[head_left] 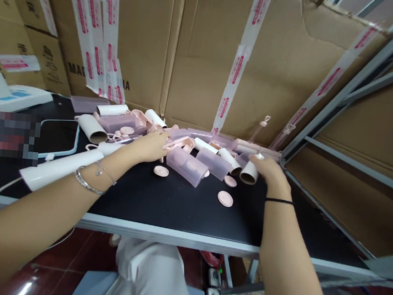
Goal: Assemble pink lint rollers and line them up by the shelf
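Locate hollow brown cardboard tube (251, 168) at far right of black counter (177, 210), at right hand (265, 166); pale pink plastic bracket (182, 142) at far centre, at left hand (151, 146). Cannot tell grasp of either: view partly blocked. Judge tube light, stiff, crushable; grip mid-barrel. Judge bracket light, slick; take by edge. Read black "MA" on brown cardboard wall (144, 37).

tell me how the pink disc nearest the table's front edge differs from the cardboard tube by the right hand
The pink disc is thin and flat; the cardboard tube is hollow. The disc is pale pink; the tube is brownish. The disc lies apart from the right hand; the tube is right by it. Both have a round rim.
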Motion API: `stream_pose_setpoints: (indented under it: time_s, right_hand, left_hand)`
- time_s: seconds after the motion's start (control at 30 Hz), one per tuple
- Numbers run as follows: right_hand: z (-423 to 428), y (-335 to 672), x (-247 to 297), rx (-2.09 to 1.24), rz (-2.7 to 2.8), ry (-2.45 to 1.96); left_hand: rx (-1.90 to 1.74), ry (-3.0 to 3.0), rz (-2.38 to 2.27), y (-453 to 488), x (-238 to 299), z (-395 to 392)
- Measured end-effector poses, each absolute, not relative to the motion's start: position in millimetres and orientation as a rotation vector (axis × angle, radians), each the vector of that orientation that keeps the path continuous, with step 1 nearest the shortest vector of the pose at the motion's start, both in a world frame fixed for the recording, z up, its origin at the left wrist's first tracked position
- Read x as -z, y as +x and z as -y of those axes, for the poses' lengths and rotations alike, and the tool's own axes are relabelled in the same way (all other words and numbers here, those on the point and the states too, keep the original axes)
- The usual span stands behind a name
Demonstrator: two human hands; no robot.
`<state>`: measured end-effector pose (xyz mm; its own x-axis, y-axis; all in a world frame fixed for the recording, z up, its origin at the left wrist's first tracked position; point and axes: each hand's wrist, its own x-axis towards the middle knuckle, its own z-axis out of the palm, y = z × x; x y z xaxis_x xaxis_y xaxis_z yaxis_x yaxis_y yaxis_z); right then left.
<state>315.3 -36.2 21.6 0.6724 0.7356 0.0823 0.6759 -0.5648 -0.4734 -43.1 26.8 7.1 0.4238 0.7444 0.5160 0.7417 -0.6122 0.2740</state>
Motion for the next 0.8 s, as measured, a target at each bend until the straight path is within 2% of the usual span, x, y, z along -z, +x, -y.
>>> stream_pose_setpoints:
  time_s: [0.1, 0.23, 0.33, 0.43, 0.57, 0.67, 0.8]
  right_hand:
    - [28.1, 322.1, -9.4, -0.311, 1.11, -2.512]
    - [33.0, 311.5, -12.8, -0.447, 1.187, -2.569]
    - [44.5, 290.4, -25.5, -0.095, 1.169, -2.491]
    - [54.8, 251.6, -34.9, 0.348, 1.379, -2.038]
    - [63.1, 189.3, -30.3, 0.171, 2.14, -1.379]
    - [65.2, 163.7, -21.3, 0.25, 2.344, -1.461]
    - [61.8, 167.8, -15.8, 0.37, 2.153, -1.753]
  left_hand:
    - [-0.732, 2.68, -1.53, -36.7, -6.2, -21.9]
    - [-0.797, 2.571, -1.566, -34.1, -12.7, -18.8]
    - [-1.058, 2.407, -1.486, -33.1, -21.7, -15.1]
    - [-1.277, 2.177, -1.289, -28.1, -28.3, -8.3]
    - [-1.349, 1.871, -0.946, -19.6, -26.3, -4.8]
    - [-1.381, 1.75, -0.839, -16.3, -21.8, -5.8]
    - [-1.328, 1.708, -0.792, -12.4, -21.5, 0.9]
